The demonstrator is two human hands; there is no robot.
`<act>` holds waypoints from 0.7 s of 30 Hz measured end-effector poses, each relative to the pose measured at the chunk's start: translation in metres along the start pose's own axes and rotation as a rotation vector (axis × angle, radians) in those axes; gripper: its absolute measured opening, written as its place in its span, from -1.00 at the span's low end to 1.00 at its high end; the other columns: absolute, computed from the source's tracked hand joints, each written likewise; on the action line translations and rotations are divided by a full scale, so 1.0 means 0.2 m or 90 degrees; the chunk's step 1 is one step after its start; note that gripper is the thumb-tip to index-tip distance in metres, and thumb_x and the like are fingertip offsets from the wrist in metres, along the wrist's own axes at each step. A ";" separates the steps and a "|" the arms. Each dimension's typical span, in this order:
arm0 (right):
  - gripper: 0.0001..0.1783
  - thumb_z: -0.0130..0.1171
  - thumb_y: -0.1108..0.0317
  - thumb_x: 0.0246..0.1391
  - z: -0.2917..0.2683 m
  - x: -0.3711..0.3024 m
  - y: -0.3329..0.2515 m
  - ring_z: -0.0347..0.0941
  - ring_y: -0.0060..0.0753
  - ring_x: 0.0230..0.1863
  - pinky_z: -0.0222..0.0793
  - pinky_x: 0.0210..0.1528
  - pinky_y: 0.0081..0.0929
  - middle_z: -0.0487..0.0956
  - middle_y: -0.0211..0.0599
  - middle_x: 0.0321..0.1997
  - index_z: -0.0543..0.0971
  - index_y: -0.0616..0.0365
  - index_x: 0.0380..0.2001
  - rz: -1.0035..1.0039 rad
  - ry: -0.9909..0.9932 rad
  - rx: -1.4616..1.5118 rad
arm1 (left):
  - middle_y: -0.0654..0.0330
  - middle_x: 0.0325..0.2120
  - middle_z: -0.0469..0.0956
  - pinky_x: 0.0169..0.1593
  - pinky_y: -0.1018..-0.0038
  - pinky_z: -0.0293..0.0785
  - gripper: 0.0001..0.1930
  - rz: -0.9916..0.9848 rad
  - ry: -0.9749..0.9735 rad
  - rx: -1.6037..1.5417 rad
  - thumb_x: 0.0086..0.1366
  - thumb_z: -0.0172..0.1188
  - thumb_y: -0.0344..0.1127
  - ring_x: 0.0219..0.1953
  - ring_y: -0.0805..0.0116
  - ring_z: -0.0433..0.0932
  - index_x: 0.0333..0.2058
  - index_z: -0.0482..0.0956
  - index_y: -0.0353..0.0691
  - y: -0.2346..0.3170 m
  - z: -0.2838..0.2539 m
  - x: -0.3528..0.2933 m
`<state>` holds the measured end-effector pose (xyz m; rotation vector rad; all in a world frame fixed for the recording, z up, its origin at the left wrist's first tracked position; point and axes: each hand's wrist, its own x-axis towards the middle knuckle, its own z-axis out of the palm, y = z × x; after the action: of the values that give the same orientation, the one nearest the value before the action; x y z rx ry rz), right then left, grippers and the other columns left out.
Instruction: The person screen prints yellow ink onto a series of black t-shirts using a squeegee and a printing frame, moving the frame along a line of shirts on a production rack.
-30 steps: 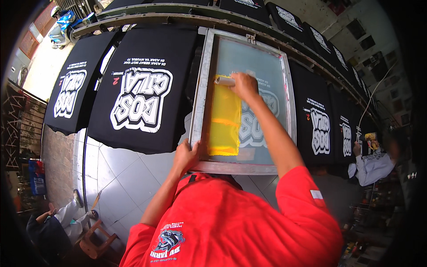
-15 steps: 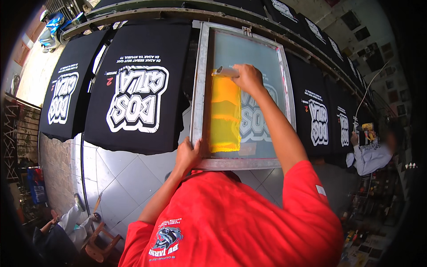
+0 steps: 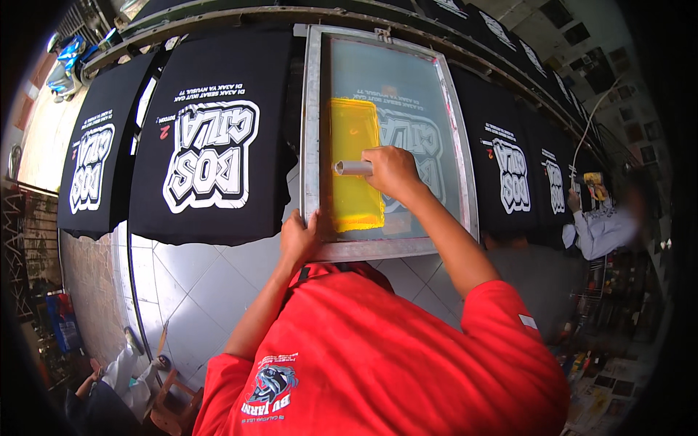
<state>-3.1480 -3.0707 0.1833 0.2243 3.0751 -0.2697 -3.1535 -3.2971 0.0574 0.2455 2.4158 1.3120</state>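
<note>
A silk-screen printing frame (image 3: 312, 131) with metal rails lies in front of me over a black shirt whose white print shows faintly through the mesh. My right hand (image 3: 392, 173) is closed on a squeegee (image 3: 353, 168), a pale tube-like handle crossing the yellow ink. That yellow ink (image 3: 356, 207) forms an upright rectangle on the left side of the mesh. At the frame's near left corner, my left hand (image 3: 299, 234) grips the rail, thumb on top; its other fingers are partly hidden. The squeegee's blade is hidden under its handle.
Black printed shirts (image 3: 218, 65) lie in a row left of the frame, and more shirts (image 3: 507, 123) are to the right. A long rail (image 3: 218, 19) runs behind them. One person (image 3: 611, 221) is at the far right, another (image 3: 109, 392) sits lower left by a brown stool (image 3: 174, 407).
My right hand has drawn the squeegee toward me, from the far end of the yellow patch to its middle. The ink behind it looks more even. My left hand stays on the frame corner.
</note>
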 end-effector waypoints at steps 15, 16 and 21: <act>-0.40 0.30 0.21 -0.02 0.04 -0.78 1.32 0.46 -0.28 0.01 0.33 0.12 -0.31 0.53 -0.26 -0.01 0.40 0.17 0.09 0.442 0.415 1.085 | -0.03 -0.62 0.52 -0.42 0.33 0.42 -0.58 -0.013 -0.036 -0.100 0.29 0.11 -0.07 -0.51 0.25 0.56 -0.38 0.51 -0.44 0.23 -0.19 -0.05; -0.39 0.30 0.21 -0.03 0.05 -0.81 1.37 0.45 -0.27 0.03 0.32 0.14 -0.29 0.52 -0.28 0.00 0.40 0.17 0.09 0.426 0.390 1.127 | -0.02 -0.63 0.52 -0.42 0.33 0.42 -0.58 -0.012 -0.035 -0.082 0.29 0.11 -0.07 -0.52 0.24 0.56 -0.38 0.50 -0.44 0.24 -0.20 -0.05; -0.40 0.24 0.18 0.03 0.06 -0.90 1.44 0.41 -0.25 0.08 0.28 0.17 -0.25 0.50 -0.25 0.04 0.37 0.19 0.11 0.440 0.290 1.145 | -0.02 -0.64 0.52 -0.43 0.30 0.41 -0.59 0.013 -0.018 -0.116 0.30 0.11 -0.07 -0.55 0.19 0.55 -0.43 0.48 -0.41 0.21 -0.27 -0.07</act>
<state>-2.9269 -2.8170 0.1334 1.3248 1.6820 -2.8449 -3.1636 -3.3211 0.1232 0.2366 2.2587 1.5151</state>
